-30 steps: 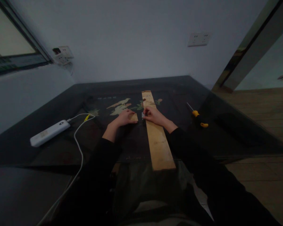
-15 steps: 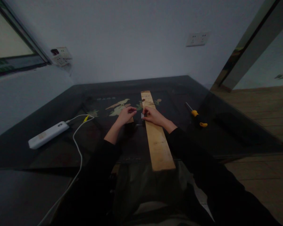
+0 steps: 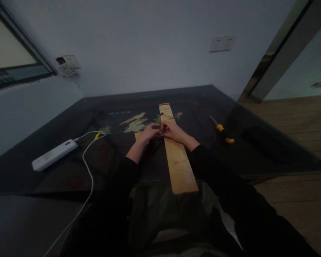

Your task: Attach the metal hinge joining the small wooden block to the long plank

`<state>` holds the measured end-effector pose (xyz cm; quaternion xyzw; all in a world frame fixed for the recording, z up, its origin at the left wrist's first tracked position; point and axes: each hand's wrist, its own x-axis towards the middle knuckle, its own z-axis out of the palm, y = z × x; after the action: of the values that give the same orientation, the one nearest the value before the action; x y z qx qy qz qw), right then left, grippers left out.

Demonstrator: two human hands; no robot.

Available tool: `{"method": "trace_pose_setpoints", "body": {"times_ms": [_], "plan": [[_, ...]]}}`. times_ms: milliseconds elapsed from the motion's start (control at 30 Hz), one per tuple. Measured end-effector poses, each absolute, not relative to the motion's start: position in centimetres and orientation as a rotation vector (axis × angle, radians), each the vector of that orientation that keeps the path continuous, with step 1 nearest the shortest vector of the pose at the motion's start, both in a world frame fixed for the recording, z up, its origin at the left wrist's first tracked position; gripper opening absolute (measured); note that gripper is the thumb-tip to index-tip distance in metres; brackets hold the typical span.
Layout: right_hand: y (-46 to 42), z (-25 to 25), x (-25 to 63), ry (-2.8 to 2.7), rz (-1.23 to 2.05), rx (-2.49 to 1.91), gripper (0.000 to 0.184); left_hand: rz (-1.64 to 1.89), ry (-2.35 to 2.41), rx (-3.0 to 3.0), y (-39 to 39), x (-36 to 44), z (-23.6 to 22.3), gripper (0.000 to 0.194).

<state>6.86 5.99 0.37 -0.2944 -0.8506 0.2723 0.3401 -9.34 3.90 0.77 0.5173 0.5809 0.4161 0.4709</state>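
Observation:
A long pale wooden plank [image 3: 178, 162] lies on the dark glass-topped table [image 3: 256, 142], running away from me. My right hand [image 3: 173, 131] rests on the plank's left edge, fingers pinched on a small metal piece [image 3: 162, 132]. My left hand [image 3: 149, 132] meets it from the left, fingertips closed on the same small piece. A small wooden block [image 3: 138, 136] lies just left of my left hand, partly hidden by it. What the metal piece is I cannot make out in the dim light.
A yellow-and-black screwdriver [image 3: 222, 130] lies to the right of the plank. A white power strip [image 3: 53, 154] with a white cable [image 3: 88, 171] lies at the left. Wall sockets [image 3: 221, 43] sit on the wall behind. Wooden floor is at the right.
My left hand has lifted off the small wooden block and moved right to meet my right hand at the plank's edge. The block now shows to its left.

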Motion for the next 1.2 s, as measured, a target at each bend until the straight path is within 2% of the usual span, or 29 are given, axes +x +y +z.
{"method": "trace_pose_setpoints", "body": {"times_ms": [133,433,1200], "plan": [[6.1,0.3,6.8,-2.223,0.703,-0.756,0.021,1.04,1.433,1.218,4.2,-8.8,0.7,0.037],[6.2,1.1,7.7,-2.256,0.709,-0.788,0.027,1.052,1.37,1.159,4.4,-8.9,0.4,0.036],[6.2,2.1,8.5,-2.161,0.802,-0.792,0.024,1.128,1.191,1.058,2.9,-8.4,2.7,0.024]]}}
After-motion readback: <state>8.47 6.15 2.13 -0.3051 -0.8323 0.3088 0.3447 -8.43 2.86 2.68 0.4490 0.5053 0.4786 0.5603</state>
